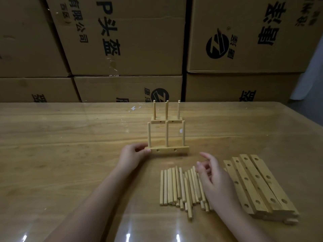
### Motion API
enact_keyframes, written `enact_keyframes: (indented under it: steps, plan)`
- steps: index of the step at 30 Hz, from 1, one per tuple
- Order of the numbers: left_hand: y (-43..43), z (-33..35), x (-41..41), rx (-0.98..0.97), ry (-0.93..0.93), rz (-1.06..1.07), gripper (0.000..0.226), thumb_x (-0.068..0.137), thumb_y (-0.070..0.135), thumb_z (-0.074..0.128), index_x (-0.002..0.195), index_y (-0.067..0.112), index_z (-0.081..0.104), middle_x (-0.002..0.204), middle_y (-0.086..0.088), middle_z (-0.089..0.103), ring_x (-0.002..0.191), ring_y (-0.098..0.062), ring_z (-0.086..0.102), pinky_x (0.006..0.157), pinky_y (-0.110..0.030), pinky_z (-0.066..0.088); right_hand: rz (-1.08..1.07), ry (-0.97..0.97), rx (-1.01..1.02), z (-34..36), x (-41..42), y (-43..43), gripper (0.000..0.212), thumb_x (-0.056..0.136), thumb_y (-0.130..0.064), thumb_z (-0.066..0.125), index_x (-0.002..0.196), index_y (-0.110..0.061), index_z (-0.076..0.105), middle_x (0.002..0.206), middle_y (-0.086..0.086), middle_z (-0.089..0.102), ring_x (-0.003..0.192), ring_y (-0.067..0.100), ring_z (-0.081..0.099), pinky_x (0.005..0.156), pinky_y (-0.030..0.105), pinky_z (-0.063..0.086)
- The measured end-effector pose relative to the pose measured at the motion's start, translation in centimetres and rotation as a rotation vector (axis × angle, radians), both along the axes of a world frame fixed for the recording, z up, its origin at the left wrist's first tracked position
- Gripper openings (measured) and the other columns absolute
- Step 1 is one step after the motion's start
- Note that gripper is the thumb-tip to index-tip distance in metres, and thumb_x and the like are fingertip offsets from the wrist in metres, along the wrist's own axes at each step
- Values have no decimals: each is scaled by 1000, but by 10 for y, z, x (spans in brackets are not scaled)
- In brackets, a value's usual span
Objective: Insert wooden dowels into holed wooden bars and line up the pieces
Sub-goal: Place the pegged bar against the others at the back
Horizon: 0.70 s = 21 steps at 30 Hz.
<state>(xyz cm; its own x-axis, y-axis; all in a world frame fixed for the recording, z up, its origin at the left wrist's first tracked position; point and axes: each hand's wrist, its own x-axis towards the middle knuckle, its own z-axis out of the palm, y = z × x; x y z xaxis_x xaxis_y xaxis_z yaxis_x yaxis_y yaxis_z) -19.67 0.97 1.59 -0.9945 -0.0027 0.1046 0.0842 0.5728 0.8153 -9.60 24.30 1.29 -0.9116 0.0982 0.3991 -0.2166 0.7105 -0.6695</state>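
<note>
Two holed wooden bars stand on the table, each with three upright dowels. The near bar [170,150] is pinched at its left end by my left hand [133,155]. Directly behind it stands the far bar [166,121]. My right hand [212,177] hovers with relaxed fingers over a pile of loose dowels [178,187] and holds nothing. Several bare holed bars [258,186] lie side by side to the right of the dowels.
The wooden table [70,137] has a glossy top with glare at its near edge. Stacked cardboard boxes [122,41] form a wall right behind the table's far edge.
</note>
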Motion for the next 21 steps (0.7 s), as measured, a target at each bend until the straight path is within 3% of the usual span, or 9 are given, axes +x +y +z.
enact_keyframes:
  steps: [5, 10, 12, 16, 19, 21]
  plan:
    - [2, -7, -40, -120, 4, 37, 37, 88, 23, 67, 122, 10, 64, 120, -9, 65, 111, -20, 58, 91, -24, 39, 39, 0, 104, 0, 1, -1, 59, 82, -61, 20, 129, -33, 42, 73, -17, 55, 65, -3, 54, 51, 16, 45]
    - [16, -4, -81, -246, 11, 30, 38, 91, 26, 62, 125, 10, 61, 122, -7, 54, 110, -23, 56, 96, -42, 46, 67, 41, 168, -5, -3, -1, 63, 79, -66, 11, 126, -38, 43, 74, -23, 50, 70, -6, 50, 55, 12, 40]
    - [19, -3, -96, -268, 22, 34, 38, 92, 27, 60, 126, 10, 60, 123, -7, 54, 109, -23, 56, 96, -43, 47, 74, 41, 153, -5, -4, -2, 64, 79, -66, 10, 122, -37, 47, 73, -23, 51, 72, -6, 50, 56, 10, 36]
    - [26, -2, -125, -324, 50, 31, 40, 92, 27, 60, 129, 10, 57, 126, -8, 56, 111, -23, 55, 98, -41, 46, 72, 24, 113, -2, -7, -3, 59, 81, -64, 15, 117, -35, 53, 70, -20, 54, 68, -3, 50, 54, 11, 35]
    - [27, -3, -146, -376, 79, 66, 39, 91, 27, 61, 126, 10, 58, 123, -8, 58, 108, -22, 56, 94, -37, 48, 44, 38, 133, -4, -8, -5, 37, 92, -51, 33, 109, -31, 60, 65, -18, 55, 62, -3, 49, 53, 11, 33]
    - [26, -4, -157, -388, 77, 78, 37, 91, 28, 62, 124, 11, 59, 118, -7, 60, 104, -20, 56, 89, -33, 48, 13, 84, 134, -5, -9, -6, 31, 88, -46, 41, 101, -28, 63, 61, -17, 54, 60, -1, 50, 50, 12, 34]
